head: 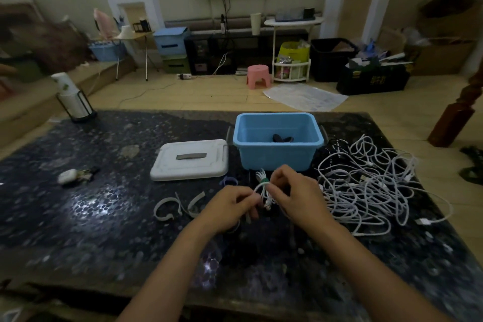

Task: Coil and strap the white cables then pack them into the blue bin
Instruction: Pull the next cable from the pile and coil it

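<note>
Between my hands is a small coiled white cable with a green strap around its upper part. My left hand pinches the coil from the left, and my right hand pinches it at the strap from the right. Just behind them stands the blue bin, with a dark item lying in its bottom. A tangled heap of white cables lies on the table to the right of my right hand.
The bin's white lid lies flat left of the bin. Loose white straps and a purple strap lie left of my hands. A white earbud case and a cup holder sit at the far left.
</note>
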Motion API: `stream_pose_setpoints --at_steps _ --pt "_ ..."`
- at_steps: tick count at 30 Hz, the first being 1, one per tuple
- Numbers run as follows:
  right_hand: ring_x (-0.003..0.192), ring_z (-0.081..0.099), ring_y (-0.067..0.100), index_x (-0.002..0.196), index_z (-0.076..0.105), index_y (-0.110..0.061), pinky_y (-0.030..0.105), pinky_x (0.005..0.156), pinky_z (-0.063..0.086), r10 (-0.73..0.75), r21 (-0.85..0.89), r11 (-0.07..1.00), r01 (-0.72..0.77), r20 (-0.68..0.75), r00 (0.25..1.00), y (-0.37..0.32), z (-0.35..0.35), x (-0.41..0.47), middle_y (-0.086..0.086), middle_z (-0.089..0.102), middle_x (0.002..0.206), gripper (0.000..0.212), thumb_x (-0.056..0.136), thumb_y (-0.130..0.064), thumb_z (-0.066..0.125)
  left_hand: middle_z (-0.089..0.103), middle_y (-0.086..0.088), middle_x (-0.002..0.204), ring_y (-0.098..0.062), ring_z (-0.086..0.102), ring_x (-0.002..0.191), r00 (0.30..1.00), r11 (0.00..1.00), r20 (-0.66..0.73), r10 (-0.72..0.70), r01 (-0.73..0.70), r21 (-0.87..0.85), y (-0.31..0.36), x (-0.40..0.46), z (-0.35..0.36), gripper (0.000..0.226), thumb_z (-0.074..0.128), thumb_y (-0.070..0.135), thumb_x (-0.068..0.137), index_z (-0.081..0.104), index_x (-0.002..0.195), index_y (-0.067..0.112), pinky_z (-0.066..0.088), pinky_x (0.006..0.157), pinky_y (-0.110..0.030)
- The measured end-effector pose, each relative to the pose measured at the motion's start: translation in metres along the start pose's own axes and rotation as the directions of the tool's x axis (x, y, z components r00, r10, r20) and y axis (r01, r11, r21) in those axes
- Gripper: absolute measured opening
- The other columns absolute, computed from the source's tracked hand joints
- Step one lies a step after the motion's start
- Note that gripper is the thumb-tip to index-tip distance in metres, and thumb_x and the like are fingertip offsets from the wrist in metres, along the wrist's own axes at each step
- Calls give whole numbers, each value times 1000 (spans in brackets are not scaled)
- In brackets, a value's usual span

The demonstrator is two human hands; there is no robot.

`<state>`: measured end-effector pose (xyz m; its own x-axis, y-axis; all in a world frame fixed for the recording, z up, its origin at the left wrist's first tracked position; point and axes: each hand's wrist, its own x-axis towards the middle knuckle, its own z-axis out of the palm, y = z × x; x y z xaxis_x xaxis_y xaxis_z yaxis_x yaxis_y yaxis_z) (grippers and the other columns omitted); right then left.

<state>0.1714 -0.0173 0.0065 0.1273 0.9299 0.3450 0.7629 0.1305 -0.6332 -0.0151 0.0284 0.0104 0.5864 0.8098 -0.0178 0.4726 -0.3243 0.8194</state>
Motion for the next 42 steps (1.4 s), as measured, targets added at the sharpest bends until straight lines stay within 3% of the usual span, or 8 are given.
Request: stream_pose_setpoints --at_steps 4,9,12,18,26,32,36,42 --pt "78 64 -2 99 62 -31 14 67 49 84 239 965 -111 124 989 -17 -8 -1 -13 70 85 14 90 -31 72 50 -1 51 -21 57 49 979 978 -202 31 -72 -196 7 -16 -7 25 45 15 105 64 92 5 47 58 -29" --pt "77 63 -1 89 66 -35 30 76 53 67 41 995 -86 348 935 -9 -9 -12 -13 70 81 6 94 -38 64 31 5 50 -9 27 41 926 870 -362 -112 -85 -486 21 -24 -20 28 36 16 107 53 88 4 30 43 -23" --pt "70 61 1 92 66 -34 29 71 50 26 49 998 -40 268 963 -11 -13 -14 -13 67 74 11 98 -38 58 31 8 51 -7 25 42 903 830 -385 -193 -59 -554 27 -22 -20 29 37 24 107 53 90 9 27 43 -23" --pt "82 64 8 105 66 -34 36 75 52 -159 63 987 150 176 971 -20 -6 -18 -13 68 89 12 96 -38 58 65 -12 88 -14 54 66 921 928 -281 -269 170 -332 26 -8 -1 38 63 59 87 58 101 25 44 65 -33" --pt "75 62 15 82 58 -29 41 69 49 -129 -94 983 159 273 954 -23 2 -13 -5 67 80 23 97 -45 54 64 -8 76 -15 56 67 912 967 -358 -198 121 -226 26 0 12 27 48 27 103 50 78 17 48 73 -39" --pt "81 57 15 81 52 -31 40 73 45 -86 -69 990 122 385 919 -9 0 -11 -10 56 79 22 101 -39 51 50 -1 62 -16 56 62 876 776 -422 -232 -95 -624 43 3 4 27 36 19 108 45 84 11 50 64 -24" --pt "83 57 13 79 53 -33 41 79 48 -43 -106 990 94 409 912 17 -8 -4 -11 58 79 23 102 -38 48 27 3 58 -11 26 45 882 549 -413 -225 -236 -802 51 4 -7 29 35 14 108 37 78 16 36 48 -26" --pt "84 59 16 76 55 -26 36 75 42 108 -235 971 -34 312 944 46 -35 10 -9 58 77 27 101 -37 50 26 5 57 -6 17 41 879 563 -416 -233 -227 -794 53 -1 -31 36 41 27 106 33 72 20 17 35 -19"
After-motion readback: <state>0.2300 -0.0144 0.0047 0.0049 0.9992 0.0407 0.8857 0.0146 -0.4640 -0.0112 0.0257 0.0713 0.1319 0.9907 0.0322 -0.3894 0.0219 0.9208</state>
